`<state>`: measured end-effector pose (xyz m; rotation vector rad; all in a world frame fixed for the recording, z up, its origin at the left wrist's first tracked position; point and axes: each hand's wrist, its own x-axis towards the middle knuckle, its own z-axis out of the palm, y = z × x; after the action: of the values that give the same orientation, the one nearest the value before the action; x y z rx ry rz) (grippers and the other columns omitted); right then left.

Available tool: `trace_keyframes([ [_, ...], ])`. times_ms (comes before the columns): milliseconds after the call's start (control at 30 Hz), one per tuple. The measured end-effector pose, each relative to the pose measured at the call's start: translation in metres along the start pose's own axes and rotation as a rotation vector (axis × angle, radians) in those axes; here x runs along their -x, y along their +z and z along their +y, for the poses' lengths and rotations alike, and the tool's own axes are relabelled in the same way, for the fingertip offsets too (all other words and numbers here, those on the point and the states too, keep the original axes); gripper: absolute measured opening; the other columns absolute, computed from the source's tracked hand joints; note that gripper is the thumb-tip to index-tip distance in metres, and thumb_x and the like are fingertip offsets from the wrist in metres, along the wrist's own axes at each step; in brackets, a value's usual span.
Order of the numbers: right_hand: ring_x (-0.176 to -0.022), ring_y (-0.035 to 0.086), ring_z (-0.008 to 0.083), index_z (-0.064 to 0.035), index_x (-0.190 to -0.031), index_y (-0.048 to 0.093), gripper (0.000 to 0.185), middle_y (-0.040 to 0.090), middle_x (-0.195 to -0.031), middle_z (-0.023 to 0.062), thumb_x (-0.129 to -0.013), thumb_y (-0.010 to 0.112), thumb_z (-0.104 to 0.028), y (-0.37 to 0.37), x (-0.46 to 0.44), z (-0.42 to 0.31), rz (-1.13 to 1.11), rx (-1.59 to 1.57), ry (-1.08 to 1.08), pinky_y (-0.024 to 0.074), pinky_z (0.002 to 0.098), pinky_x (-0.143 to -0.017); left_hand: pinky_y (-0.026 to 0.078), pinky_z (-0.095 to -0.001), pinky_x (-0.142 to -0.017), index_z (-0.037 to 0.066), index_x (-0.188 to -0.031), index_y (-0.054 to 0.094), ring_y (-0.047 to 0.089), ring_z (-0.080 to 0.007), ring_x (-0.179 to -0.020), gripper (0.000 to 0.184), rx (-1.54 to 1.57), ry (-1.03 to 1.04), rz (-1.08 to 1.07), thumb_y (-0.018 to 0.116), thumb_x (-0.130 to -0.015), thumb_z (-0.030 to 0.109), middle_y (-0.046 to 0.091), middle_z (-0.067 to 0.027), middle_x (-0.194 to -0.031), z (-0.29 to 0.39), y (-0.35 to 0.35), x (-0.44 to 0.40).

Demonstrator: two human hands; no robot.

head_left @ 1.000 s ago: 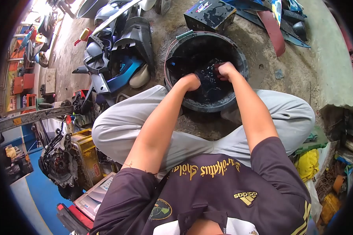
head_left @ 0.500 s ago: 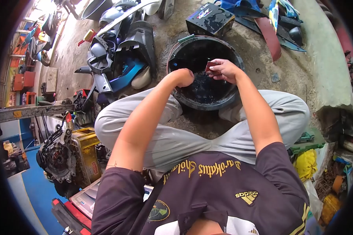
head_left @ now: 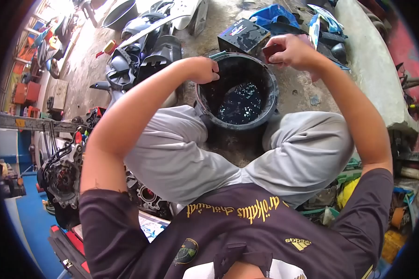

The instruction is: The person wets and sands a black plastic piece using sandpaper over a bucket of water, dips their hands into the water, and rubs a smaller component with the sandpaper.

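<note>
A black bucket (head_left: 237, 125) stands between my knees, with dark, glinting water (head_left: 242, 102) in the bottom. My right hand (head_left: 293, 52) is just beyond the bucket's right rim. Its thumb and fingers pinch a small dark-red piece of sandpaper (head_left: 271, 51). Over the bucket's upper left rim is my left hand (head_left: 205, 69), its fingers curled in; whatever they may hold is hidden. Close by that hand, a green-grey handle grip (head_left: 218, 55) lies along the rim. A black printed box (head_left: 243, 36) sits behind the bucket.
Motorcycle fairings (head_left: 160, 53) are heaped to the left. Blue plastic panels (head_left: 277, 17) lie at the back right, near a raised concrete ledge (head_left: 365, 60). An engine part (head_left: 63, 179) stands at my left. A yellow bag (head_left: 349, 191) is by my right elbow.
Both hands have come up from inside the bucket and spread apart. The right hand has moved right with the sandpaper, past the rim; the left has moved up and left.
</note>
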<state>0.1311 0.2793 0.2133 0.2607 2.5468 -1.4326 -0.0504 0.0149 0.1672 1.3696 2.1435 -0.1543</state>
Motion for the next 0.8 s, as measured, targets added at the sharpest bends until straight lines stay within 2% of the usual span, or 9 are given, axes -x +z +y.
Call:
trace_keyframes([
  [167,-0.079,0.066,0.0074,-0.0049,-0.115,0.071,0.022,0.074,-0.093,0.0010,-0.093,0.074,-0.005,-0.008,-0.003,-0.015,0.031,0.080,0.013,0.0518,0.0265,-0.069,0.052,-0.0489,-0.107,0.008,-0.144,0.065,0.068,-0.0395,-0.123,0.059,-0.033,0.029,0.013,0.069,-0.099,0.047,0.075,-0.0195,-0.125,-0.025,0.002,-0.013],
  [200,-0.086,0.068,0.0075,-0.0031,-0.113,0.070,0.020,0.075,-0.098,0.0017,-0.094,0.073,-0.002,-0.006,-0.017,0.006,-0.031,-0.005,0.037,0.0528,0.0256,-0.075,0.052,-0.0493,-0.106,0.007,-0.143,0.065,0.069,-0.0396,-0.121,0.060,-0.034,0.033,0.042,0.071,-0.099,0.047,0.075,-0.0189,-0.122,-0.037,0.014,-0.021],
  [367,-0.095,0.069,0.0100,-0.0006,-0.111,0.069,0.017,0.076,-0.099,0.0036,-0.095,0.070,0.004,0.023,-0.075,0.074,-0.047,-0.160,0.111,0.0537,0.0258,-0.085,0.056,-0.0496,-0.097,0.005,-0.140,0.065,0.071,-0.0387,-0.109,0.059,0.147,0.028,0.299,0.079,-0.094,0.038,0.074,-0.0179,-0.114,-0.085,0.075,-0.050],
  [400,-0.095,0.069,0.0099,-0.0007,-0.111,0.070,0.016,0.076,-0.099,0.0038,-0.095,0.070,0.004,0.028,-0.086,0.078,-0.055,-0.138,0.137,0.0537,0.0260,-0.085,0.057,-0.0478,-0.091,0.006,-0.135,0.068,0.072,-0.0372,-0.104,0.052,0.145,0.064,0.411,0.081,-0.093,0.033,0.071,-0.0166,-0.109,-0.092,0.090,-0.054],
  [533,-0.084,0.069,0.0126,0.0003,-0.108,0.073,0.017,0.077,-0.092,0.0069,-0.092,0.075,-0.002,0.065,-0.140,0.109,-0.054,-0.118,0.147,0.0551,0.0305,-0.077,0.055,-0.0431,-0.091,0.010,-0.122,0.076,0.068,-0.0340,-0.098,0.036,0.345,0.086,0.505,0.082,-0.092,0.029,0.063,-0.0136,-0.102,-0.095,0.110,-0.060],
  [633,-0.078,0.071,0.0155,-0.0003,-0.104,0.077,0.017,0.077,-0.086,0.0091,-0.089,0.079,-0.007,0.114,-0.178,0.114,-0.003,-0.275,0.149,0.0563,0.0336,-0.073,0.052,-0.0405,-0.098,0.009,-0.122,0.075,0.063,-0.0331,-0.112,0.033,0.454,0.117,0.821,0.080,-0.094,0.025,0.060,-0.0136,-0.112,-0.097,0.139,-0.074],
  [667,-0.077,0.072,0.0161,-0.0004,-0.104,0.077,0.017,0.078,-0.087,0.0099,-0.089,0.079,-0.008,0.141,-0.189,0.122,0.095,-0.319,0.150,0.0566,0.0342,-0.074,0.048,-0.0392,-0.105,0.010,-0.133,0.069,0.056,-0.0308,-0.127,0.039,0.534,0.008,0.812,0.075,-0.097,0.020,0.056,-0.0130,-0.128,-0.096,0.144,-0.073],
  [767,-0.077,0.073,0.0176,-0.0005,-0.103,0.077,0.018,0.079,-0.089,0.0120,-0.090,0.078,-0.011,0.203,-0.195,0.122,0.342,-0.492,0.233,0.0576,0.0360,-0.075,0.046,-0.0429,-0.112,0.007,-0.140,0.062,0.053,-0.0352,-0.132,0.049,0.958,-0.024,0.855,0.075,-0.094,0.019,0.054,-0.0184,-0.135,-0.096,0.160,-0.088],
  [800,-0.076,0.073,0.0162,-0.0004,-0.103,0.077,0.016,0.078,-0.085,0.0101,-0.091,0.077,-0.011,0.210,-0.189,0.116,0.445,-0.471,0.265,0.0569,0.0342,-0.073,0.041,-0.0435,-0.119,0.005,-0.151,0.051,0.049,-0.0323,-0.140,0.060,0.996,-0.033,0.737,0.070,-0.095,0.015,0.051,-0.0168,-0.148,-0.096,0.165,-0.087],
])
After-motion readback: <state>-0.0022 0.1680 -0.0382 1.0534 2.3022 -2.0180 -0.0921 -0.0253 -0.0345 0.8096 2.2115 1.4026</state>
